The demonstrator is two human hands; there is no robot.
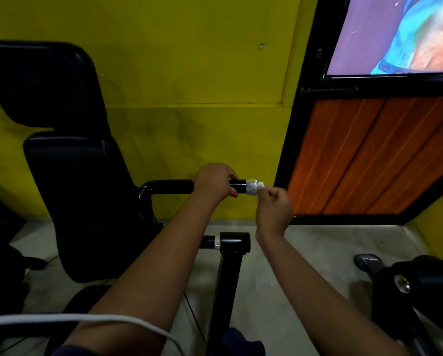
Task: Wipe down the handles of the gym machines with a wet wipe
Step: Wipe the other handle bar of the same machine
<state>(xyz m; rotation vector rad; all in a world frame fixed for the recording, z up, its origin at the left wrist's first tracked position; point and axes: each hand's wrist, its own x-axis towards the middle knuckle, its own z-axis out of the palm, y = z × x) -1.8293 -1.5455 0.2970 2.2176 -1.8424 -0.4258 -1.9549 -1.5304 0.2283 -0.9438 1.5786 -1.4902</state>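
Both forearms reach forward, bare to the elbow. The left hand (214, 183) is curled over the top of a black horizontal machine handle (171, 186), fingers wrapped round the bar and red-painted nails showing at its underside. The right hand (274, 208) is raised just right of it, knuckles bent, its fingertips pinching a bunched white wet wipe (261, 185). The wipe is pressed against the handle's silver end cap (251, 187), which sticks out just past the left hand. The handle's grip is glossy black. Below the hands sits a second black handle (234, 242) with a silver ring; left of the left hand stands a black padded backrest (81, 201).
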